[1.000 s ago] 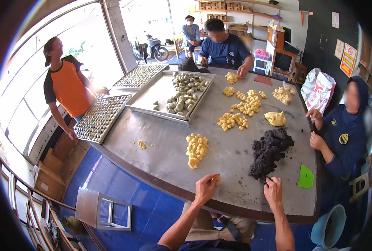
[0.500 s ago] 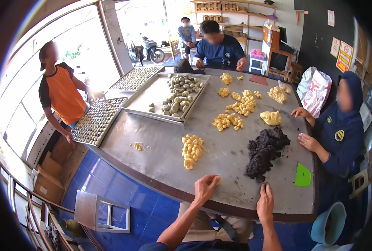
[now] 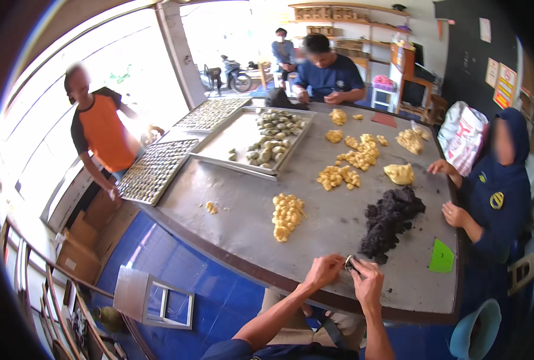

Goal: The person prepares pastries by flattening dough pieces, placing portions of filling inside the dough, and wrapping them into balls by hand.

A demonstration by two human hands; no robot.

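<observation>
My left hand [image 3: 326,270] and my right hand [image 3: 368,279] meet above the front edge of the metal table [image 3: 231,237], fingers closed on a small pale dough piece with dark paste [image 3: 350,263]. Just behind them lies a dark, crumbly heap of paste [image 3: 388,219]. Left of it is a cluster of yellow dough balls [image 3: 287,217]; more dough clusters [image 3: 357,153] and a smooth yellow lump [image 3: 399,174] lie farther back.
Trays of small rounds [image 3: 156,168] and a tray of greenish balls [image 3: 219,153] occupy the back left. Co-workers stand left [image 3: 108,135], behind [image 3: 327,78] and right [image 3: 495,192]. A green card [image 3: 442,255] lies right; a stool [image 3: 129,291] and blue tub [image 3: 474,330] flank me.
My hands, apart earlier, have come together: the left moved right with its dough, the right moved left and up from the dark heap's near end. The co-worker at left lowered their head.
</observation>
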